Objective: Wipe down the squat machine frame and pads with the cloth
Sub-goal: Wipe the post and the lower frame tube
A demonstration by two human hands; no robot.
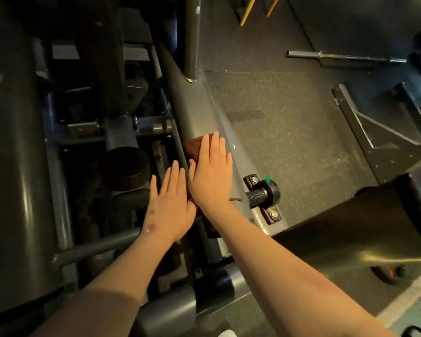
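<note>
One reddish-brown folded cloth (194, 145) sits on the grey frame rail (195, 110), mostly covered by the flat right hand (210, 176) pressing it. The left hand (170, 205) is beside it, fingers straight, gripping nothing.

Reddish-brown cloth (194, 145), grey frame (195, 113), speckled floor (289, 122)

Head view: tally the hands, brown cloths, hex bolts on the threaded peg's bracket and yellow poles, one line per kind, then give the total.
Hands: 2, left hand and right hand
Brown cloth: 1
Hex bolts: 2
Yellow poles: 2
Total: 7
</note>
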